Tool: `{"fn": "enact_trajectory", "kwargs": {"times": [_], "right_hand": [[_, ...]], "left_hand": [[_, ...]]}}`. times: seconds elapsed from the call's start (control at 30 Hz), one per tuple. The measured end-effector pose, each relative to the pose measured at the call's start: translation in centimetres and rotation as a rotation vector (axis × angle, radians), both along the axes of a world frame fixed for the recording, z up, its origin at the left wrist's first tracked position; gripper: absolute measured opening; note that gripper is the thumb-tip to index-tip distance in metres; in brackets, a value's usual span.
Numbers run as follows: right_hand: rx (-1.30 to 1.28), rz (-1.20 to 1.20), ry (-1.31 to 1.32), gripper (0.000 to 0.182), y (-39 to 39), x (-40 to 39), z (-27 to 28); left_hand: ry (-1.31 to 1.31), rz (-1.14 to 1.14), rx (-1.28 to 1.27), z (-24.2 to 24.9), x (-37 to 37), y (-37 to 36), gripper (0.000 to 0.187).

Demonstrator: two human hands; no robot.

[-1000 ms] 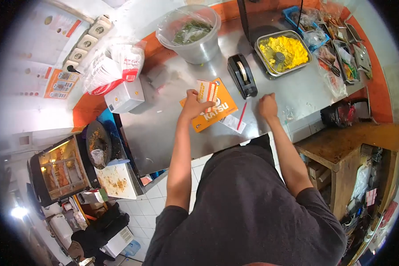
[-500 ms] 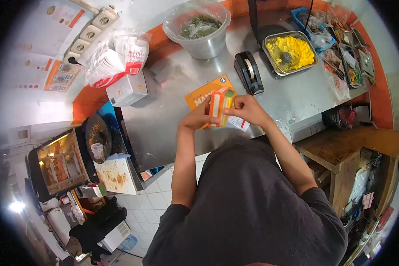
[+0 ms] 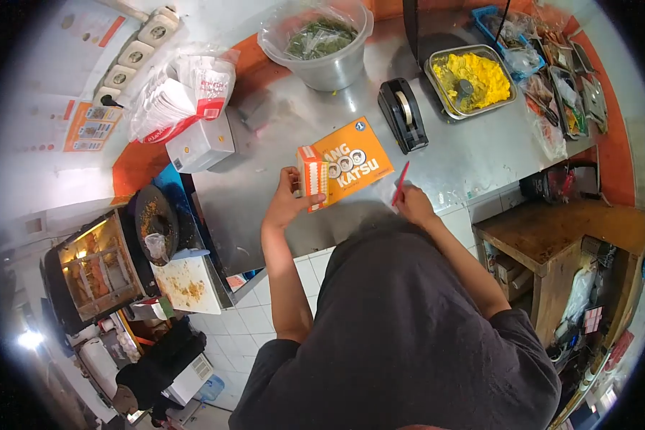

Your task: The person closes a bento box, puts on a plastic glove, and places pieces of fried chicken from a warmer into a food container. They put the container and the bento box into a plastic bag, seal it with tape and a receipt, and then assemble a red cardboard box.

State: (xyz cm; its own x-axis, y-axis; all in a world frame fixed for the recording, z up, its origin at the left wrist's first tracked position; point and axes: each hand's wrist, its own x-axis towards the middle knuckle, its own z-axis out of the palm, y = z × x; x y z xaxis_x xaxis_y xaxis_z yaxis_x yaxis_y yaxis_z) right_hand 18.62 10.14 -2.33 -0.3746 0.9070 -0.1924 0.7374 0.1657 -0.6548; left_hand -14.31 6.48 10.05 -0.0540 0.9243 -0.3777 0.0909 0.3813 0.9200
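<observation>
In my left hand (image 3: 287,202) is a small orange-and-white patterned box (image 3: 313,178), held upright between thumb and fingers. Behind it, a flat orange card or package printed "KATSU" (image 3: 358,154) lies on the metal table; the box covers part of its lettering. My right hand (image 3: 414,206) is closed around a slim red pen (image 3: 402,180), which points up and away. Beside that hand a white slip of paper (image 3: 387,192) shows, partly hidden by my head. A black tape dispenser (image 3: 403,118) stands just beyond.
At the back are a clear bucket (image 3: 330,68) of greens and a metal tray (image 3: 471,111) holding yellow food. A white box (image 3: 204,147) with a bag of paper on top stands left. Wooden shelving (image 3: 552,233) is at right; a person in dark clothes (image 3: 166,358) is lower left.
My left hand has carried the box leftward, uncovering more of the orange card. My right hand has let go of the box, moved right and down, and now holds the red pen.
</observation>
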Motion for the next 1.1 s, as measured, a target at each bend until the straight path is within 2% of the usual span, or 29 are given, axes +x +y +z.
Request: {"fn": "enact_trajectory", "kwargs": {"times": [0.03, 0.1, 0.13, 0.2, 0.23, 0.27, 0.33, 0.4, 0.43, 0.47, 0.5, 0.53, 0.6, 0.63, 0.7, 0.73, 0.8, 0.83, 0.87, 0.9, 0.93, 1.0, 1.03, 1.1], "right_hand": [[0.012, 0.001, 0.006, 0.02, 0.5, 0.3, 1.6], [-0.406, 0.079, 0.013, 0.014, 1.5, 1.2, 7.0], [-0.402, 0.086, 0.014, 0.014, 2.0, 1.4, 7.9], [-0.494, -0.027, 0.274, 0.023, 2.6, 1.9, 9.5], [-0.288, 0.004, 0.387, 0.021, 3.1, 1.0, 10.5], [-0.284, 0.006, 0.386, 0.021, 3.6, -0.3, 11.8], [-0.191, -0.125, 0.836, 0.02, 4.7, -3.5, 13.8], [-0.228, -0.158, 0.913, 0.023, 5.9, -6.1, 9.4], [-0.227, -0.153, 0.913, 0.023, 6.1, -6.7, 7.3], [-0.054, -0.055, 0.633, 0.024, 6.3, -7.3, 5.4], [0.115, 0.04, 0.352, 0.025, 6.4, -7.8, 4.2], [0.118, 0.046, 0.354, 0.025, 6.2, -8.0, 3.7], [-0.007, 0.002, 0.202, 0.025, 5.1, -8.1, 3.2], [0.126, 0.015, 0.03, 0.029, 4.5, -8.2, 3.4], [0.021, 0.045, -0.067, 0.032, 3.6, -6.8, 7.7], [-0.075, 0.066, -0.16, 0.037, 4.1, -6.2, 9.1], [-0.107, 0.033, -0.162, 0.044, 5.3, -5.1, 8.2], [-0.118, -0.025, 0.025, 0.048, 6.1, -4.9, 7.9], [-0.125, -0.087, 0.214, 0.053, 7.0, -4.8, 7.6], [-0.066, -0.149, 0.245, 0.061, 7.6, -5.4, 4.4], [-0.069, -0.162, 0.242, 0.061, 8.2, -6.0, 4.4], [-0.266, -0.109, 0.194, 0.076, 9.2, -8.3, 5.1], [-0.266, -0.117, 0.196, 0.076, 9.3, -8.9, 4.6], [-0.365, -0.181, 0.029, 0.081, 9.3, -10.1, 3.4]], "left_hand": [[0.061, 0.023, 0.022, -0.2, -0.5, -0.2, 0.084], [0.124, 0.054, 0.041, 0.3, -1.2, -0.6, 0.083], [0.202, 0.071, 0.053, 1.1, -1.3, -0.7, 0.079], [0.278, 0.094, 0.063, 2.7, -1.0, -0.8, 0.076], [0.303, 0.151, 0.074, 3.5, -0.7, -0.6, 0.076], [0.328, 0.207, 0.086, 4.3, -0.4, -0.4, 0.076], [0.302, 0.257, 0.137, 5.9, 0.8, 0.4, 0.078], [0.278, 0.309, 0.185, 6.0, 2.0, 1.2, 0.081], [0.352, 0.267, 0.234, 5.6, 2.6, 1.8, 0.08], [0.428, 0.226, 0.284, 5.1, 3.3, 2.5, 0.079], [0.7, 0.145, 0.298, 4.3, 4.1, 3.3, 0.079], [0.703, 0.151, 0.3, 3.2, 5.1, 4.2, 0.079], [0.885, -0.115, 0.213, 0.5, 6.8, 5.2, 0.079], [0.883, -0.109, 0.208, -1.1, 7.4, 4.9, 0.079], [1.153, -0.163, 0.231, -3.7, 8.3, 4.2, 0.082], [1.147, -0.16, 0.24, -3.1, 8.1, 3.9, 0.082], [0.954, 0.032, 0.41, -1.5, 6.7, 2.1, 0.085], [0.907, 0.085, 0.241, -4.6, 5.1, 1.6, 0.089], [0.744, 0.287, 0.118, -7.4, 4.2, 0.6, 0.086], [0.575, 0.482, -0.006, -9.3, 3.8, -0.1, 0.083], [0.573, 0.469, -0.007, -10.1, 4.0, -0.1, 0.083], [0.134, 0.567, -0.068, -11.3, 4.6, 0.6, 0.076], [0.134, 0.559, -0.069, -12.5, 4.5, 1.0, 0.076], [0.292, 0.58, -0.085, -14.3, 3.6, 2.1, 0.074]]}}
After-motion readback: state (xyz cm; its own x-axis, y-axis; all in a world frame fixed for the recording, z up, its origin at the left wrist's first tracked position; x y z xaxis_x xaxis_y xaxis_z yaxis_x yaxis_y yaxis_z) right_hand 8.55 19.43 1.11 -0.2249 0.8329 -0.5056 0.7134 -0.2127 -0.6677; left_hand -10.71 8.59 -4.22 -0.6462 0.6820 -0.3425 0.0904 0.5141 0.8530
